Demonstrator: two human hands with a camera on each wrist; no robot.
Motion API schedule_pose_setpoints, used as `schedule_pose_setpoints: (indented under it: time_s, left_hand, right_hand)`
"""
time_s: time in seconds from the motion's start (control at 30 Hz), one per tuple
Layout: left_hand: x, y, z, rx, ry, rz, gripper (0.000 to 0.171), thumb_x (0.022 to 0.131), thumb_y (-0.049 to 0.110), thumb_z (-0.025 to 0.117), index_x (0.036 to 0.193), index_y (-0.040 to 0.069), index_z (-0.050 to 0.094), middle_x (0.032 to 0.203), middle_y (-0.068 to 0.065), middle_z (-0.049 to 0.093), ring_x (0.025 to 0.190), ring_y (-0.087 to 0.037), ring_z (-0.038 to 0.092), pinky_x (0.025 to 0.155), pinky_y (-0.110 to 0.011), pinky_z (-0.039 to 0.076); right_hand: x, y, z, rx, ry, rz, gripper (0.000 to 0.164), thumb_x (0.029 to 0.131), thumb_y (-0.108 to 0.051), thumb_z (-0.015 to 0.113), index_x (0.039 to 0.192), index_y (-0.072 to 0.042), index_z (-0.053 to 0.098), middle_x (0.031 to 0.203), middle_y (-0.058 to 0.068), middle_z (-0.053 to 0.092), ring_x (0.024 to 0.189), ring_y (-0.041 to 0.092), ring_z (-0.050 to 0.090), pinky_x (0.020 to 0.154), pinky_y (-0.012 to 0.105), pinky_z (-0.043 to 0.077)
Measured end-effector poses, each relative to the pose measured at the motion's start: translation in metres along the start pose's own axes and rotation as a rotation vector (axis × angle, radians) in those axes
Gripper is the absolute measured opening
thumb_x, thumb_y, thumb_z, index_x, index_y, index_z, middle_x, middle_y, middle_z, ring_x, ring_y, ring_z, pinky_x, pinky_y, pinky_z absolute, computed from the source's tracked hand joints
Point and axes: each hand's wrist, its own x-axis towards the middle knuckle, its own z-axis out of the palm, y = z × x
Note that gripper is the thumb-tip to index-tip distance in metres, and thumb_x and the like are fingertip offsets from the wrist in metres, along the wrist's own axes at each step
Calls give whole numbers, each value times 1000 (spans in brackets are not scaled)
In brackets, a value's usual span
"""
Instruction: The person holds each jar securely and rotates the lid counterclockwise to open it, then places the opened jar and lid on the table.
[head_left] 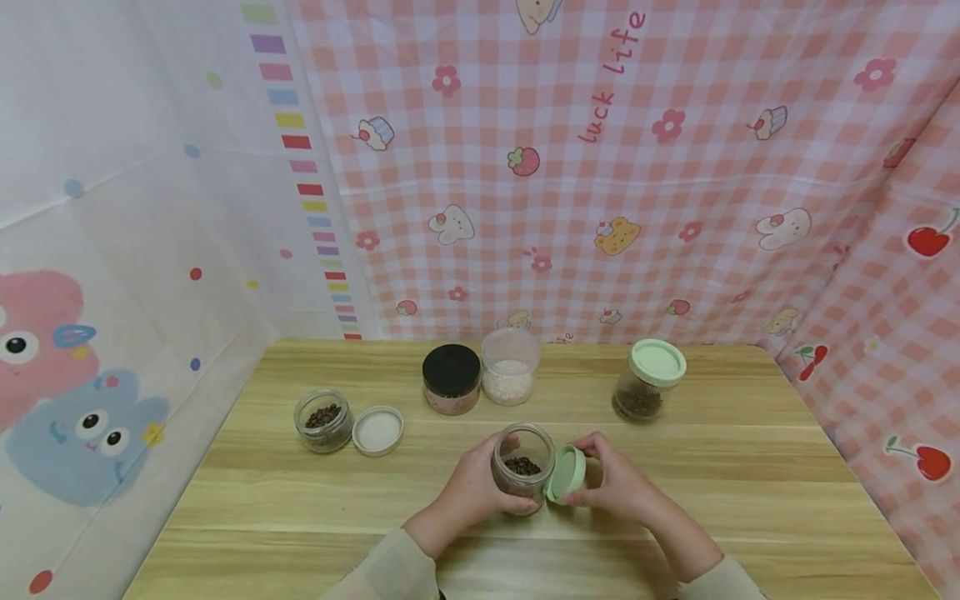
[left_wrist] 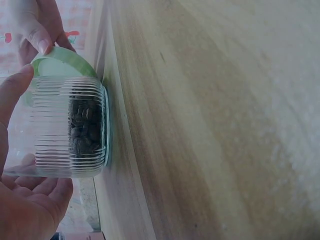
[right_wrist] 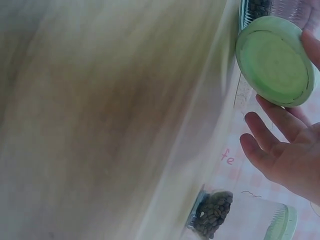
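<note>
gripping an open ribbed jar (left_wrist: 50, 125) of coffee beans (head_left: 522, 466) at the frame's lower centre in curled fingers of the left hand (head_left: 476, 482) and pinching a tilted green lid (head_left: 567, 476) beside it with the right hand (head_left: 621, 483), seemingly mid-lid-handling and likely needing a steady jar next.

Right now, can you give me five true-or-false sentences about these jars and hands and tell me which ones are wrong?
1. The left hand holds an open, clear ribbed jar with dark brown beans inside. True.
2. The right hand holds a round pale-green lid. True.
3. A round white lid lies on the wood-grain table. True.
4. The right hand's lid is on the jar. False: it's off, tilted beside it.
5. Only one jar has beans. False: the green-lidded clear jar and the small clear jar do too.
</note>
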Motion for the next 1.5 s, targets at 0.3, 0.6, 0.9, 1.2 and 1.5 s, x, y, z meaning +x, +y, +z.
schedule_pose_setpoints:
  time_s: [0.3, 0.6, 0.9, 1.2, 1.5]
  left_hand:
    - [0, 0, 0, -4, -3, 4, 94, 57, 34, 91, 136, 12, 46, 128, -5, 60, 119, -19, 55, 102, -40, 43]
    - [1, -3, 1, 8, -1, 2, 91, 58, 33, 90, 135, 11, 46, 129, -5, 59, 119, -19, 54, 102, -40, 43]
    - [2, -4, 1, 10, 0, -6, 91, 59, 32, 90, 136, 11, 46, 129, -4, 59, 119, -19, 54, 101, -39, 44]
    - [2, -3, 1, 15, 7, 5, 92, 58, 32, 90, 135, 11, 46, 128, -6, 60, 118, -19, 55, 101, -39, 44]
    - [2, -3, 0, 21, 7, 3, 94, 58, 34, 90, 137, 12, 45, 128, -5, 60, 118, -19, 55, 101, -39, 44]
  right_hand:
    - [0, -1, -7, -114, -46, -1, 81, 59, -26, 90, 124, -2, 48, 122, 13, 58, 117, 37, 51, 99, 58, 38]
    - [0, -9, 3, -320, -47, 56, 92, 47, -11, 90, 129, 0, 51, 126, 13, 58, 116, 33, 47, 98, 52, 42]
    - [7, -10, 12, -438, -97, 34, 88, 43, -4, 88, 123, 4, 54, 117, 15, 55, 109, 32, 47, 95, 49, 45]
    - [10, -7, 14, -461, -90, 19, 86, 40, -2, 87, 120, 3, 54, 112, 14, 55, 105, 31, 47, 91, 47, 47]
    - [12, -3, 17, -440, -99, 35, 88, 41, -2, 89, 121, 1, 53, 112, 12, 53, 106, 31, 47, 90, 48, 47]
